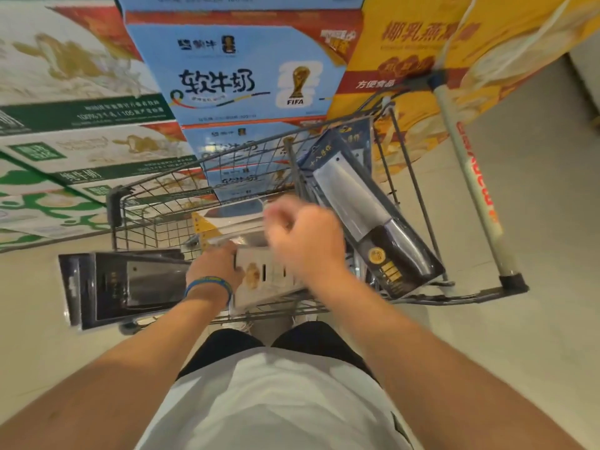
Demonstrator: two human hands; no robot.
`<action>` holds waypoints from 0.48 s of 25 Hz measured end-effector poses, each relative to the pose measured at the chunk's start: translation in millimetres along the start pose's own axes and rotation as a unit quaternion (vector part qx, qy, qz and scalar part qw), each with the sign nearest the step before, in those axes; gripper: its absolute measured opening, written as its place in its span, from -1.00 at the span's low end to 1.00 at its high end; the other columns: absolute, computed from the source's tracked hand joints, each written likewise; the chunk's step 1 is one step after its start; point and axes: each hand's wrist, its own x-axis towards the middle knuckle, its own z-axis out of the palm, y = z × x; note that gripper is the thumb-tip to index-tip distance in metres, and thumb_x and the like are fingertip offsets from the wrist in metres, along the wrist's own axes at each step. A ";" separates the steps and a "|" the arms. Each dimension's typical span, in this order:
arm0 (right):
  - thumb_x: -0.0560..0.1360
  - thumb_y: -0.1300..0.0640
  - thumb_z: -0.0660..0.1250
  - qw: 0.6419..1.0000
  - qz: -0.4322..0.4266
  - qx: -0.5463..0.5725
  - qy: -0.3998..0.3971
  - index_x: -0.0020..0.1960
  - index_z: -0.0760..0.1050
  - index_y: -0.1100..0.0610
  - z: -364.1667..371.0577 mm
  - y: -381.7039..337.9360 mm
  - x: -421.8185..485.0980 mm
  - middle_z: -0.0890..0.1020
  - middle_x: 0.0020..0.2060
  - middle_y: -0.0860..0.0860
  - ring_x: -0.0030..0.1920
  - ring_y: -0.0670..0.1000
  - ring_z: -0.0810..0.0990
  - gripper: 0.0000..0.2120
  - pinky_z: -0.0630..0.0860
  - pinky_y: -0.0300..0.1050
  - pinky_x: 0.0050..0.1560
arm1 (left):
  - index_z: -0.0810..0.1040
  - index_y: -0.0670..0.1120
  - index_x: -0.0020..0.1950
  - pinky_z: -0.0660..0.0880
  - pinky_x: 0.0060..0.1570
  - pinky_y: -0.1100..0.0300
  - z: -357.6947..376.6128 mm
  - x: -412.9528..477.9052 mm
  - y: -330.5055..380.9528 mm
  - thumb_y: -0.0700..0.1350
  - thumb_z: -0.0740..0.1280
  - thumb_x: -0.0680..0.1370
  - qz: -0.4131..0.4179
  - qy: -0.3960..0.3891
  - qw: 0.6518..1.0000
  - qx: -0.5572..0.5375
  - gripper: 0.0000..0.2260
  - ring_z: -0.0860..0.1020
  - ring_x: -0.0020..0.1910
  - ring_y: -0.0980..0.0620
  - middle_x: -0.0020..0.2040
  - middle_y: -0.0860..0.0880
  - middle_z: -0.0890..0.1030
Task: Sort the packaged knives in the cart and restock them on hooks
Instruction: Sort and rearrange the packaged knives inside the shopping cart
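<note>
A white shirt [276,401] is nearest. Past it, the left hand [212,271] grips the edge of a pale packaged knife [259,277] in the cart [156,203]. The blurred right hand [305,241] curls above it, and I cannot tell whether it holds anything. A black packaged knife [130,287] lies to the left, a blue packaged cleaver [357,203] leans at the right, and milk cartons [233,76] stand beyond.

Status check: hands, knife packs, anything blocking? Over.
Left hand grips the pale knife pack in the cart. Right hand curled above it, blurred, grip unclear. Dark cleaver pack leans at cart's right; black pack at left. No hooks in view.

One cart [155,203], at least four knife packs [373,219]
</note>
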 end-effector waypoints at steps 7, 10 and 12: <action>0.49 -0.26 0.40 0.880 0.239 -0.404 -0.068 0.51 0.29 0.12 -41.3 133.3 64.1 0.49 0.34 0.18 0.30 0.21 0.50 -0.25 0.42 0.06 0.19 | 0.45 0.10 0.24 0.62 -0.09 -0.03 1.8 -8.5 -1.1 0.02 0.34 0.49 -0.018 -0.008 1.000 -0.002 -0.68 0.60 -0.08 -0.11 0.09 -0.05 0.57; 0.38 -0.29 0.50 0.876 0.225 -0.425 -0.022 0.34 0.45 0.18 -40.2 135.4 67.1 0.63 0.08 0.12 0.11 0.16 0.62 -0.26 0.47 -0.01 0.00 | 0.47 0.11 0.21 0.61 -0.11 0.00 1.2 -9.5 -1.4 0.02 0.35 0.49 -0.022 0.003 1.000 -0.003 -0.71 0.61 -0.10 -0.10 0.02 -0.02 0.59; 0.42 -0.19 0.53 0.927 0.191 -0.321 -0.027 0.17 0.52 0.13 -47.8 122.0 72.7 0.63 -0.08 0.04 -0.01 0.16 0.66 -0.50 0.48 -0.06 -0.20 | 0.47 0.11 0.19 0.61 -0.11 0.00 1.1 -9.9 -2.1 0.02 0.36 0.49 -0.020 0.002 1.000 -0.008 -0.72 0.61 -0.11 -0.09 0.01 -0.01 0.59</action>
